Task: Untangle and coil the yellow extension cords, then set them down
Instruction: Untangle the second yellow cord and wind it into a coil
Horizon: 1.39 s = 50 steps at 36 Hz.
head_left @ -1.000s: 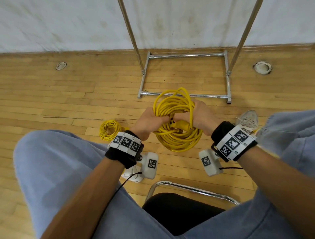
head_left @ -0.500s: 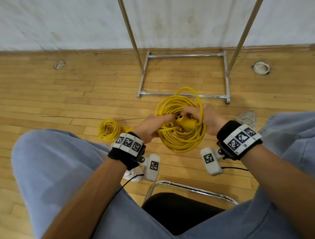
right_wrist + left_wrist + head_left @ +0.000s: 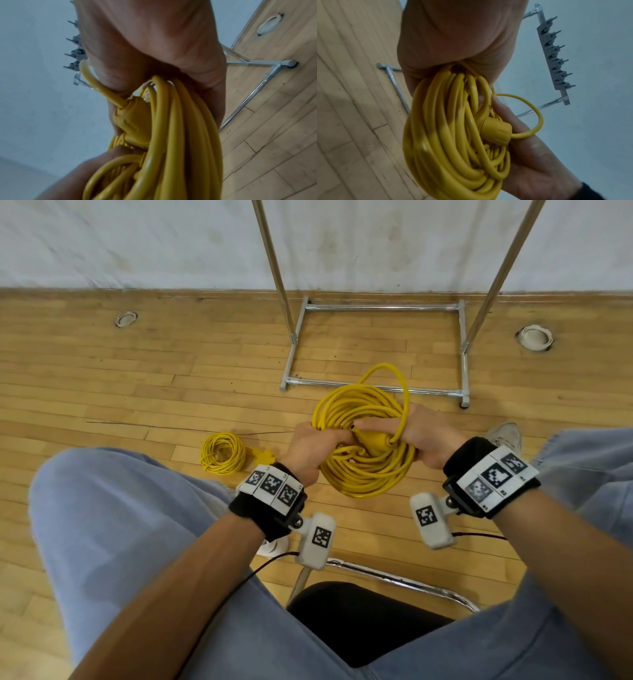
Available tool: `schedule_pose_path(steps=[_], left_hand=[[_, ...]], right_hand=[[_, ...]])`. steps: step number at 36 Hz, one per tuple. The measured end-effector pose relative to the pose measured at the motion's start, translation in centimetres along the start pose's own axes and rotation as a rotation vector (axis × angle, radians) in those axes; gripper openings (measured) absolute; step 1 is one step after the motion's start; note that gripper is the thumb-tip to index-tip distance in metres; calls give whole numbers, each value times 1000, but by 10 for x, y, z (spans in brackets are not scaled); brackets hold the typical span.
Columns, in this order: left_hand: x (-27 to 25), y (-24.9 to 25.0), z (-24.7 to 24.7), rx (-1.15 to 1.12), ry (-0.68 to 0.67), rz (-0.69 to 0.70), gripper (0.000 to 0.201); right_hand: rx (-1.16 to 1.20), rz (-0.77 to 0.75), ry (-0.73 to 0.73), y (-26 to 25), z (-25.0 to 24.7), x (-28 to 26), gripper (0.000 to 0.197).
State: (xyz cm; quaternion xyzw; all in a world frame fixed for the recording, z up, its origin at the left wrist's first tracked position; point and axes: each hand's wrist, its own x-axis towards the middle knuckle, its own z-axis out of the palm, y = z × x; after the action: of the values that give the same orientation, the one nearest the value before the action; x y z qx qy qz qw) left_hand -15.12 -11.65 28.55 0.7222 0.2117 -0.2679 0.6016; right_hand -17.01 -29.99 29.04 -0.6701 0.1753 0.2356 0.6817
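Wooden plank flooring fills the middle of the head view, meeting a pale wall along the top of the frame. 2 round floor sockets sit in the boards, 1 at upper left and 1 at upper right. A metal rack frame stands at upper centre, its 2 uprights rising out of the top edge.

2 yellow cords show. The large coil is held up at frame centre, between 2 knees in blue jeans. The left hand grips the coil's left side with fingers curled round the bundled strands; the left wrist view shows the strands running into that closed fist. The right hand holds the coil's right side, fingers wrapped round its strands, with 1 finger stretched leftward over the yellow plug that lies across the coil's middle. In the right wrist view the plug sits against the bundle just below the right palm, 1 loose loop arching away from it. The 2 hands are close together, fingertips nearly meeting over the plug.

The small coil lies on the floor at centre left, just beyond the left knee, apart from both hands.

A black chair seat with a chrome rim shows at bottom centre. 1 pale shoe peeks out at the right.
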Motion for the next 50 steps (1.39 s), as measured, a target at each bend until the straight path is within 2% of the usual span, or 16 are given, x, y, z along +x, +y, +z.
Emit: schedule_pose_path(steps=[3, 6, 8, 13, 18, 20, 23, 29, 30, 33, 34, 37, 40, 44, 48, 50], left_hand=[[2, -2, 1, 62, 53, 90, 22], [2, -4, 1, 127, 97, 179, 33], [3, -5, 0, 149, 130, 236, 32], [3, -2, 2, 146, 141, 333, 41], [2, 3, 3, 136, 72, 333, 43], [2, 6, 2, 129, 51, 331, 43], [0, 4, 4, 144, 86, 335, 40], [-2, -1, 12, 309, 308, 550, 23], [-2, -3, 14, 302, 320, 560, 22], [-1, -4, 14, 294, 322, 579, 26], [-1, -2, 13, 294, 321, 587, 26], [0, -1, 12, 287, 330, 621, 25], [-3, -4, 15, 317, 339, 654, 18], [0, -3, 14, 368, 319, 619, 16], [6, 2, 9, 335, 263, 518, 20], [7, 4, 7, 280, 219, 429, 19]], right_hand=[[-47, -23, 70, 0, 3, -1, 42], [-98, -51, 74, -1, 5, -2, 31], [-127, -73, 72, -1, 8, -2, 29], [-231, -98, 68, 4, 9, 9, 45], [-309, -82, 108, 13, 5, 17, 97], [-310, -81, 117, 12, 2, 21, 104], [-305, -60, 85, 10, 2, 19, 98], [-267, -81, 124, 4, 9, 11, 94], [-266, -85, 121, 3, 9, 10, 87], [-255, -165, 94, -4, 12, -1, 29], [-267, -221, 105, -5, 12, -3, 26], [-320, -347, 171, -4, 14, -3, 25], [-341, -325, 225, 2, 11, 6, 23], [-286, -312, 266, 10, 12, 9, 51], [-186, -271, 242, 11, 12, 9, 38], [-116, -222, 171, 9, 9, 9, 36]])
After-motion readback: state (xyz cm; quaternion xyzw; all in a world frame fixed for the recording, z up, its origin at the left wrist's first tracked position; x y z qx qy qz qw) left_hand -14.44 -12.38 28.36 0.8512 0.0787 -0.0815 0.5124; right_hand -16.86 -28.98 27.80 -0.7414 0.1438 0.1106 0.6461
